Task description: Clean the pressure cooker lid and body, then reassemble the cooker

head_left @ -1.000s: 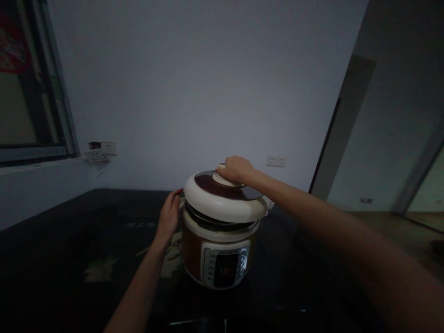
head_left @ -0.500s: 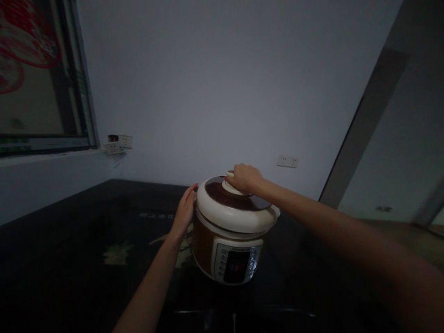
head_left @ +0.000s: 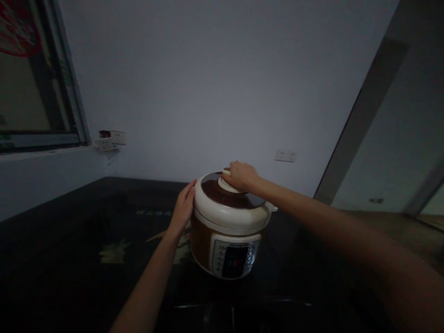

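Note:
An electric pressure cooker (head_left: pixel 201 240) with a brown body and a front control panel stands upright on a dark glossy tabletop. Its cream lid (head_left: pixel 225 212) with a brown centre rests on top. My right hand (head_left: pixel 243 175) is closed around the lid's raised knob, which it partly covers. Against the left side of the cooker, at the lid's rim, lies my left hand (head_left: pixel 183 208) with its fingers stretched out. A small side handle (head_left: pixel 274 208) sticks out at the right.
The dark tabletop (head_left: pixel 76 217) carries a pale leaf-like pattern and lettering. A pale wall (head_left: pixel 194 92) rises behind it, with a wall socket (head_left: pixel 285 156) and loose sockets (head_left: pixel 111 140) in the left corner. A window (head_left: pixel 31 92) is at upper left.
The lid seems to sit closer on the body, and its right side handle shows more. Both hands keep their places on the cooker. My view has shifted slightly.

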{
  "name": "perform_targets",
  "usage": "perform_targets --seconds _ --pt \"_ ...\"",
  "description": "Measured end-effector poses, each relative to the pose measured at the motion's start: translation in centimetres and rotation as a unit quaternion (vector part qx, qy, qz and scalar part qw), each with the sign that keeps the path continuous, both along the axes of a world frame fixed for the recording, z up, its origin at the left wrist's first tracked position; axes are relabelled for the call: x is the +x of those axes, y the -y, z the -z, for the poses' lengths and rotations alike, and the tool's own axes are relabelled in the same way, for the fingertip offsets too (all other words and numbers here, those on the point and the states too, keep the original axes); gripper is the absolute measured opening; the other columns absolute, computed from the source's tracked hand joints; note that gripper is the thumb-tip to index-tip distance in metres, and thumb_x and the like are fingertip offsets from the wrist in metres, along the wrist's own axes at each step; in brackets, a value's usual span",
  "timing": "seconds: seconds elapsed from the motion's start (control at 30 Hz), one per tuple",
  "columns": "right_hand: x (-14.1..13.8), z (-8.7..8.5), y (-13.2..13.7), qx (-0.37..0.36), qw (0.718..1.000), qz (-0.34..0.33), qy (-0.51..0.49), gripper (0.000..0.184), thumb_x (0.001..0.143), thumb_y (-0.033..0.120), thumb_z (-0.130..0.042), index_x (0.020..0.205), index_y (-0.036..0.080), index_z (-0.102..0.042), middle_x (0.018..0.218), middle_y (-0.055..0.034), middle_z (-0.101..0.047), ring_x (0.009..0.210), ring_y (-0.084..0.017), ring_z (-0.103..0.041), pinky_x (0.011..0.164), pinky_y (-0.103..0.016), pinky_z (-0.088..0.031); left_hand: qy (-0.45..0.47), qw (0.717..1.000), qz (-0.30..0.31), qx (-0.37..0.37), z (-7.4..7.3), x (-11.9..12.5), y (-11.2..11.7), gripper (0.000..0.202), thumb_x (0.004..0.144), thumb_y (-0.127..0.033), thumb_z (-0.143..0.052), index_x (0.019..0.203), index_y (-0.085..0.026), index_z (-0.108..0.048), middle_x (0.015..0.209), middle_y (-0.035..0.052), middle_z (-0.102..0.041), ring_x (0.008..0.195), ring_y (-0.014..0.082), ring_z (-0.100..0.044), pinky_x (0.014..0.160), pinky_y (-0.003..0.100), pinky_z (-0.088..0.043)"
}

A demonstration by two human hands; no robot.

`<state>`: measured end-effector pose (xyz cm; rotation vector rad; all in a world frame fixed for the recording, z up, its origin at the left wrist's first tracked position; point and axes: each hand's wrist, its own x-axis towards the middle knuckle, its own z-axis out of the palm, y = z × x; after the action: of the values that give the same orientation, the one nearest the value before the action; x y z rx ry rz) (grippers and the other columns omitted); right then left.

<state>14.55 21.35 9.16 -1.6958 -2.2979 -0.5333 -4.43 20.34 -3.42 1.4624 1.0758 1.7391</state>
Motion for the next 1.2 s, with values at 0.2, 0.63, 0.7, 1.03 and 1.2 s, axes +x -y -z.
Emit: perform_targets --seconds 0.2,0.63,0.7,1.03,1.2 --pt "0.0 0.5 -0.9 -0.015 1.0 -0.001 -0.003 0.053 0.089 0.053 -0.045 0.109 0.008 -0.064 0.114 -0.0237 -0.065 0.101 -0.032 -0.064 0.081 -0.039 -0.049 -0.001 1.0 -0.01 -0.012 0.2 0.0 -0.2 0.042 0.088 -0.038 -0.051 0.123 -0.019 -0.062 0.136 0.0102 -0.056 0.129 0.0255 -0.048 0.112 0.043 -0.03" --pt "-0.9 0.3 -1.1 -0.052 0.999 -0.001 -0.01 0.062 0.081 0.067 -0.052 0.105 0.012 -0.07 0.11 -0.0223 -0.068 0.103 -0.033 -0.064 0.081 -0.04 -0.05 0.0 0.997 -0.06 -0.047 0.5 -1.2 -0.8 0.044 0.085 -0.047 -0.052 0.117 -0.019 -0.064 0.129 0.011 -0.06 0.122 0.0271 -0.053 0.106 0.043 -0.036" --pt "-1.3 0.4 -0.9 -0.042 0.999 0.004 -0.016 0.066 0.083 0.069 -0.047 0.107 0.012 -0.07 0.11 -0.0234 -0.067 0.106 -0.033 -0.062 0.082 -0.042 -0.05 -0.002 0.997 -0.053 -0.058 0.7 -1.3 -1.1 0.049 0.085 -0.052 -0.05 0.117 -0.017 -0.063 0.124 0.0121 -0.063 0.118 0.0276 -0.056 0.103 0.043 -0.039" --pt "-1.3 1.7 -0.8 0.032 0.994 -0.02 -0.104 0.065 0.091 0.062 -0.036 0.102 0.008 -0.071 0.105 -0.0219 -0.068 0.104 -0.032 -0.06 0.085 -0.046 -0.047 -0.045 0.996 -0.051 -0.064 0.1 -0.9 -0.3 0.06 0.081 -0.062 -0.05 0.119 -0.016 -0.062 0.123 0.0112 -0.064 0.116 0.0283 -0.057 0.101 0.04 -0.041" --pt "-1.0 1.9 -1.5 0.04 0.994 -0.042 -0.096 0.06 0.092 0.058 -0.038 0.099 0.008 -0.072 0.103 -0.0224 -0.069 0.101 -0.032 -0.062 0.082 -0.044 -0.048 -0.095 0.994 -0.05 -0.034 -0.2 -0.3 0.2 0.062 0.084 -0.063 -0.043 0.12 -0.015 -0.06 0.126 0.012 -0.061 0.119 0.0273 -0.054 0.106 0.041 -0.035"
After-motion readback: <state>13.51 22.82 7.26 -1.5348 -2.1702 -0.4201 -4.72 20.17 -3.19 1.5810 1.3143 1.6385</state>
